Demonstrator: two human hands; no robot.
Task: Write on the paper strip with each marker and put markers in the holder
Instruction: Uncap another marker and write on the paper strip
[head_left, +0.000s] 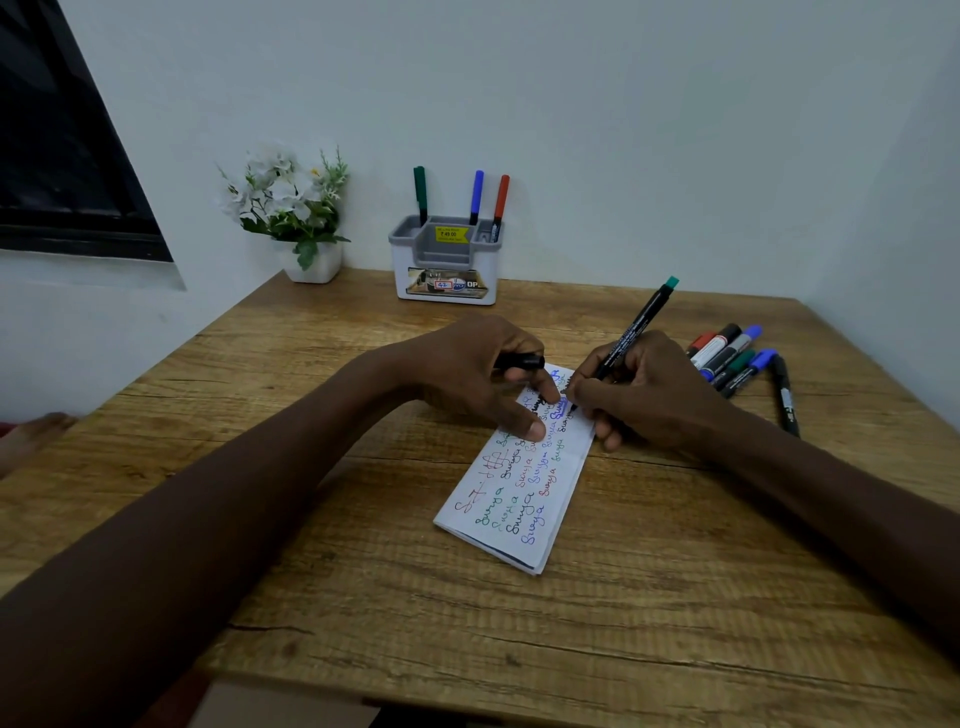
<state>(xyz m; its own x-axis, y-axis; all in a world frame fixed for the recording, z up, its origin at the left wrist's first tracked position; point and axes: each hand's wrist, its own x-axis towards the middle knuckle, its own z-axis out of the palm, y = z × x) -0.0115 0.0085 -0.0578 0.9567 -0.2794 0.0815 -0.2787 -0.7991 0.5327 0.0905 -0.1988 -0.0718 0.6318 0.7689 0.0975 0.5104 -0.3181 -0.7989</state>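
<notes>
The paper strip (524, 499) lies slantwise in the middle of the wooden table (311, 597), its face covered with rows of handwriting in several colours. The right hand (649, 395) pinches a black marker with a green end (636, 332) in a writing grip, fingers curled round the barrel, tip down on the strip's far end. The left hand (478, 374) holds a black cap (522, 361), apparently between thumb and forefinger, though the grip is partly hidden, while its other fingers reach out and press on the strip. At the back, against the wall, the holder (404, 265) carries a green marker (420, 189), a blue marker (477, 192) and a red marker (502, 195), all upright. A cluster of loose markers (732, 358) lies to the right of the right hand, with one black marker (787, 397) just beside it. A white flower pot (314, 262) stands left of the holder.
</notes>
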